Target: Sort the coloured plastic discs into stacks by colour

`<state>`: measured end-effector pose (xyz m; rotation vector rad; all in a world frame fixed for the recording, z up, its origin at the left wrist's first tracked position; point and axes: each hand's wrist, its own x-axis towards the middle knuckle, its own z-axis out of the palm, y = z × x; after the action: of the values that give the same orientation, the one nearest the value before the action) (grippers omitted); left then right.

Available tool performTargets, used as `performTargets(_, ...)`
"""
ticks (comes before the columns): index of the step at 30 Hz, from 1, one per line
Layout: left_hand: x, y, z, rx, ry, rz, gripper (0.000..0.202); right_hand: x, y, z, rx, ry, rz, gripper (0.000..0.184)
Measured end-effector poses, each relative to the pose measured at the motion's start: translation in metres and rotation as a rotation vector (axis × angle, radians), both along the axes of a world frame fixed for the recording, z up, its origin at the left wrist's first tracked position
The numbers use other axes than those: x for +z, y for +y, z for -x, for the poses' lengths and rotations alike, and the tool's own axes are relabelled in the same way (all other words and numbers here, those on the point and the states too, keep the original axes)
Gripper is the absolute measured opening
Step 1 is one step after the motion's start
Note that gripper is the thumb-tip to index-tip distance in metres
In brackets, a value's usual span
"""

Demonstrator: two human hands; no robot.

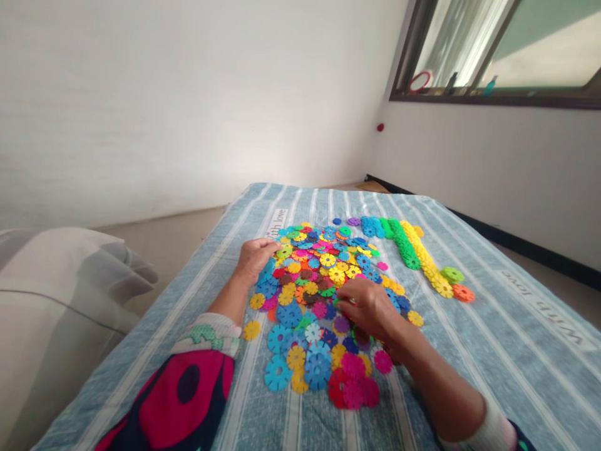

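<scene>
Multicoloured discs (328, 259) lie heaped on the striped surface (498, 351) between the left hand (257, 258) and the right hand (369, 307), the latter nearer the slanting yellow row (425, 258). Both hands' fingers curl inward; whether they grip discs cannot be told.

Left hand (258, 258) at left edge of disc pile (310, 288), right hand (369, 304) over pile; striped cloth (498, 351) beneath.
</scene>
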<state>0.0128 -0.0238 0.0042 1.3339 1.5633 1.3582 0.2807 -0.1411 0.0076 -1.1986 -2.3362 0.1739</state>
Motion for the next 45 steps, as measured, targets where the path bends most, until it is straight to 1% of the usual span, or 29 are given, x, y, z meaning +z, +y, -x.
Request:
performTargets(2, 0.002, 0.000, 0.001, -0.007, -0.002, 0.001, 0.035, 0.001, 0.000, 0.002, 0.003, -0.065, -0.041, 0.019)
performTargets(5, 0.004, 0.000, 0.002, 0.003, 0.007, 0.012, 0.035, 0.002, -0.002, 0.005, -0.019, -0.122, -0.089, 0.018)
performTargets(9, 0.005, 0.000, 0.004, 0.006, 0.007, 0.032, 0.035, 0.005, -0.007, 0.012, -0.029, -0.167, -0.095, 0.020)
performTargets(11, 0.006, 0.000, 0.004, 0.006, 0.011, 0.034, 0.033, 0.007, -0.009, 0.013, -0.024, -0.135, -0.081, 0.021)
performTargets(14, 0.008, 0.000, 0.004, 0.012, 0.019, 0.041, 0.031, 0.015, -0.003, 0.006, -0.016, -0.002, -0.042, 0.022)
performTargets(16, 0.008, 0.000, 0.004, 0.021, 0.027, 0.042, 0.030, 0.021, 0.011, -0.008, -0.057, 0.091, -0.018, 0.021)
performTargets(19, 0.009, 0.000, 0.004, 0.030, 0.030, 0.058, 0.028, 0.029, 0.046, -0.042, -0.208, 0.131, 0.009, 0.015)
performTargets(20, 0.009, 0.000, 0.005, 0.028, 0.033, 0.066, 0.029, 0.031, 0.061, -0.055, -0.258, 0.097, 0.022, 0.013)
performTargets(22, 0.010, 0.000, 0.005, 0.019, 0.054, 0.079, 0.029, 0.034, 0.092, -0.082, -0.401, -0.040, 0.054, 0.012)
performTargets(23, 0.010, 0.000, 0.006, 0.015, 0.068, 0.085, 0.030, 0.036, 0.107, -0.094, -0.440, -0.074, 0.066, 0.013)
performTargets(26, 0.008, 0.001, 0.008, 0.015, 0.094, 0.108, 0.034, 0.038, 0.145, -0.122, -0.500, -0.153, 0.083, 0.016)
performTargets(29, 0.005, 0.004, 0.010, 0.023, 0.108, 0.117, 0.035, 0.038, 0.171, -0.139, -0.530, -0.248, 0.101, 0.023)
performTargets(32, 0.003, 0.006, 0.010, 0.038, 0.124, 0.131, 0.035, 0.037, 0.187, -0.146, -0.537, -0.348, 0.127, 0.029)
performTargets(35, 0.003, 0.007, 0.010, 0.055, 0.138, 0.134, 0.034, 0.036, 0.195, -0.147, -0.527, -0.432, 0.154, 0.031)
performTargets(39, 0.004, 0.006, 0.010, 0.063, 0.141, 0.131, 0.034, 0.039, 0.198, -0.144, -0.511, -0.507, 0.179, 0.030)
performTargets(45, 0.006, 0.005, 0.006, 0.108, 0.139, 0.156, 0.039, 0.043, 0.201, -0.142, -0.484, -0.584, 0.208, 0.030)
